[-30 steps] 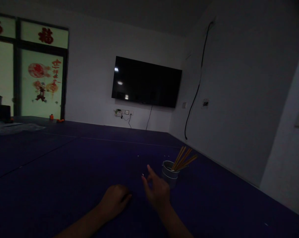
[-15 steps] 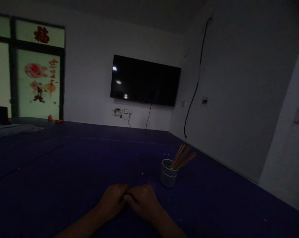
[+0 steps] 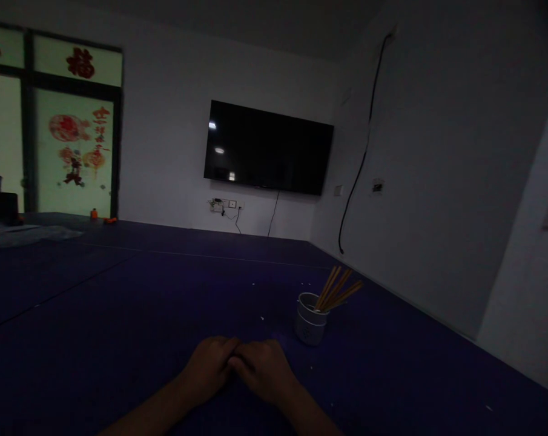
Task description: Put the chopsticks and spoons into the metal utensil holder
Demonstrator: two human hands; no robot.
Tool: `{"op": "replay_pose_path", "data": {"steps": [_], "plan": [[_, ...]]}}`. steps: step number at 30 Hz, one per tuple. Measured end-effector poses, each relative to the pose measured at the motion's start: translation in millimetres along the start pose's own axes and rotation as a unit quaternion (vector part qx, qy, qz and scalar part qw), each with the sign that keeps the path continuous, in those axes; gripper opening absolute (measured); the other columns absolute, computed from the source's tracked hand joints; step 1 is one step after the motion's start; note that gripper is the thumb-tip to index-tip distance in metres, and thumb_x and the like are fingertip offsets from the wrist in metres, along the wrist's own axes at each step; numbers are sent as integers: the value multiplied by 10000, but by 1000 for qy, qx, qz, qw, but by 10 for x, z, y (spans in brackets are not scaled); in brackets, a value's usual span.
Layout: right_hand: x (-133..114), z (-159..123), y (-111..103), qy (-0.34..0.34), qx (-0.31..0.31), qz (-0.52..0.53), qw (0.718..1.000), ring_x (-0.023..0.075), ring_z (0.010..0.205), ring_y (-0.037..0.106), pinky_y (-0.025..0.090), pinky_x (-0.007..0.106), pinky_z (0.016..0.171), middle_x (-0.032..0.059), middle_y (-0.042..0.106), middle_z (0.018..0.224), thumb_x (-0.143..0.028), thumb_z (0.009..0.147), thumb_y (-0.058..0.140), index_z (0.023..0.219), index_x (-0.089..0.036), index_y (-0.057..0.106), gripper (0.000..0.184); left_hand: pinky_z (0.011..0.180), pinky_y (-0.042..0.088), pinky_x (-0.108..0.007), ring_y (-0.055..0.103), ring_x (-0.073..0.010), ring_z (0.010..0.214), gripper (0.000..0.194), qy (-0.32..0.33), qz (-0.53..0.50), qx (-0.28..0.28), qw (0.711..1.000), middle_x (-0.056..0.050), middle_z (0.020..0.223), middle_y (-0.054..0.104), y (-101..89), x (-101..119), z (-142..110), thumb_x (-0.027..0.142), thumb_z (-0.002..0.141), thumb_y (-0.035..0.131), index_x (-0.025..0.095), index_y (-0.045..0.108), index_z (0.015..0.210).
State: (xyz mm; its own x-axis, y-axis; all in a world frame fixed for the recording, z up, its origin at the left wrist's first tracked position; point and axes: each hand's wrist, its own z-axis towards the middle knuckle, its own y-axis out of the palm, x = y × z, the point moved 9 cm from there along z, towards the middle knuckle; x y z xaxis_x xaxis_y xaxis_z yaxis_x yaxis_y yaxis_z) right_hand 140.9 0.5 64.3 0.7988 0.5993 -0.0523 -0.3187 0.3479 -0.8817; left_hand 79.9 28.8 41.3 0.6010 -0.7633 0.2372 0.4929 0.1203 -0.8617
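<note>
My left hand (image 3: 212,365) and my right hand (image 3: 263,366) rest together on a dark blue-purple surface (image 3: 165,303), touching at the thumbs and inner sides. Both are closed, with the fingers curled down and largely out of sight below the knuckles. No object shows in either one. Just beyond my right hand, to its upper right, stands a small grey cup (image 3: 310,327), upright and apart from the hand. Several thin wooden sticks (image 3: 335,289), resembling chopsticks, lean out of it toward the right.
White crumbs dot the surface. A black television (image 3: 269,148) hangs on the far wall above sockets and cables. One black cable (image 3: 359,163) dangles at the right. Back left are clear plastic sheeting (image 3: 28,235), small orange items (image 3: 110,220) and a decorated glass door (image 3: 74,151).
The whole view has shifted slightly, so the room appears a little farther right. My hands keep the same pose, and the cup and sticks stay in place.
</note>
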Motion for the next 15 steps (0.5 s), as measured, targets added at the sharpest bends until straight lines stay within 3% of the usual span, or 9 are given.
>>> {"op": "replay_pose_path", "data": {"steps": [15], "plan": [[2,6,23,0,3,-16,1000,144,684,659,357,223,569,-3,717,789,-348,925,410,831,-228,648,282,721,450,-293,624,-205,834,171,-41,26,-60,997,-62,917,677,75,-47,-5,225,873,389,203,555,909]]}}
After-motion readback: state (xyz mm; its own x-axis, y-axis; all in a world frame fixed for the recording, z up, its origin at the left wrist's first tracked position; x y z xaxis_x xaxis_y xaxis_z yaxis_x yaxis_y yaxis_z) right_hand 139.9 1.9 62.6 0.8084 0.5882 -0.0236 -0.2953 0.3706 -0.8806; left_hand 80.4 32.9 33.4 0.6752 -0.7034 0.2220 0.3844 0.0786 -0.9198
